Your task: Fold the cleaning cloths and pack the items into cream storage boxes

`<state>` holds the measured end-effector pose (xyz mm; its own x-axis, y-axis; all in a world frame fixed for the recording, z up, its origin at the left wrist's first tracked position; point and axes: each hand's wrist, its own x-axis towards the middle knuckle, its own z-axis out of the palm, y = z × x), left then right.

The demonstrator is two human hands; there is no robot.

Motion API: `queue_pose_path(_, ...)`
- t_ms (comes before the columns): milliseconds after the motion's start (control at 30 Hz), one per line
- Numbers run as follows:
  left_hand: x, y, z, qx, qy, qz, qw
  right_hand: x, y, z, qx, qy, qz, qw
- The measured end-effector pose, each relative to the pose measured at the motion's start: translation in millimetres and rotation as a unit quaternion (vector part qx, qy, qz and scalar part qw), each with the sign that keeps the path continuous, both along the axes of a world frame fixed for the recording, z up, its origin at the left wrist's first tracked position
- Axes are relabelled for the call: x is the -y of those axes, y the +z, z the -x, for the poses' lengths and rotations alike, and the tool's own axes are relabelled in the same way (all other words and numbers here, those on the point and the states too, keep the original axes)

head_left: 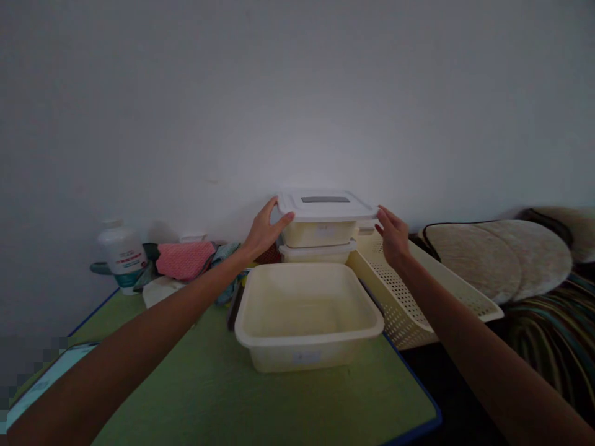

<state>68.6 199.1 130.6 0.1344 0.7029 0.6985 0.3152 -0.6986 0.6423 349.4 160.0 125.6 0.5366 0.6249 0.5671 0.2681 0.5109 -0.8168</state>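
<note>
A white lid [328, 207] with a grey strip on its top sits over a cream storage box [320, 234]. Beneath that box is another lidded box [318, 253]. My left hand [266, 230] grips the lid's left edge, thumb at the front. At the opposite edge, my right hand [394, 235] holds the lid's corner with its fingertips; some of those fingers are hidden. In front of the stack stands an open cream basin [307, 356] with nothing visible inside.
A cream perforated basket [400, 310] lies at the right of the green table [223, 402], near cushions [502, 254]. Left of the stack are a white bottle [121, 254] and a pink cloth [186, 259]. A plain wall [297, 93] rises behind.
</note>
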Motion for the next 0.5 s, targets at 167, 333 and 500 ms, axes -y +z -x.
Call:
queue_pose_path(167,-15.6,0.7,-8.4,0.006,0.007,-0.018,1.0,-20.5,0.4,0.2,0.01,-0.007,0.007,1.0)
queue_pose_path(333,-25.0,-2.7,-11.1,0.024,0.015,-0.033,0.999,-31.6,0.4,0.4,0.027,0.0,0.013,1.0)
queue_pose_path(500,-33.8,-1.8,-10.4,0.034,0.015,-0.029,0.999,-38.5,6.0,-3.5,0.055,0.0,0.03,0.998)
